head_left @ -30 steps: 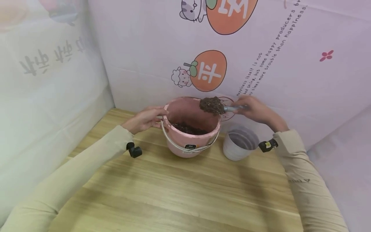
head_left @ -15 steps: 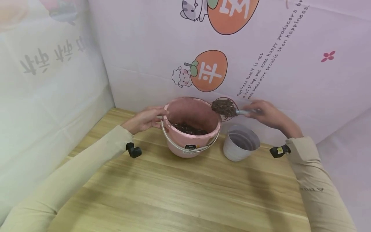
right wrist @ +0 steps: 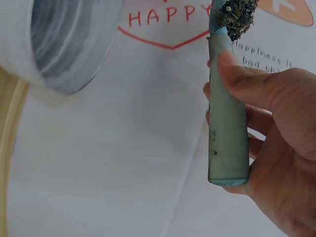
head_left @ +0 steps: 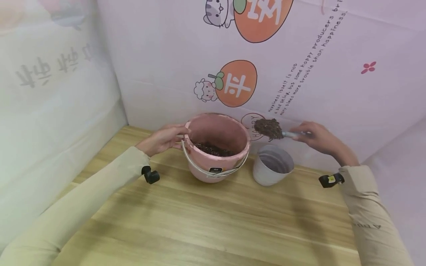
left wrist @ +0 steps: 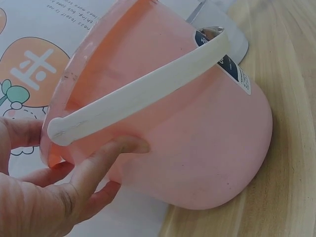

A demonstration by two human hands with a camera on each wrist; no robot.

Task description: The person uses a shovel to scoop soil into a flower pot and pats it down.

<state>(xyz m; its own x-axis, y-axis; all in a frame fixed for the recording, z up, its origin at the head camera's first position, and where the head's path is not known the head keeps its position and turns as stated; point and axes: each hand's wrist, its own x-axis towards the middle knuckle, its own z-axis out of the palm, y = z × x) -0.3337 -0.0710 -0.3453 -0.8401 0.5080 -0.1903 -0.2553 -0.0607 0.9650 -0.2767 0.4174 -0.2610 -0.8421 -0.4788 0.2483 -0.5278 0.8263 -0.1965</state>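
Note:
My left hand (head_left: pixel 163 139) grips the left rim of a pink bucket (head_left: pixel 201 168), with fingers on the outer wall under the white handle (left wrist: pixel 143 94). Dark soil (head_left: pixel 214 149) lies in the bottom of the bucket. With my right hand (head_left: pixel 319 138) I hold a trowel by its grey-green handle (right wrist: pixel 227 113), the thumb lying along it. A heap of soil (head_left: pixel 269 128) covers the trowel's blade, which is hidden beneath it. In the head view the heap appears just above the back rim of a whitish plastic pot (head_left: pixel 267 175); the pot's visible inside shows no soil.
Bucket and pot stand side by side at the back of a wooden table (head_left: pixel 186 221). A printed white sheet (head_left: pixel 159 74) rises right behind them, and another sheet (head_left: pixel 56 111) closes off the left side.
My right hand has carried the soil-laden trowel to the right, from over the bucket's right rim to the pot's side. The left hand keeps its grip on the bucket.

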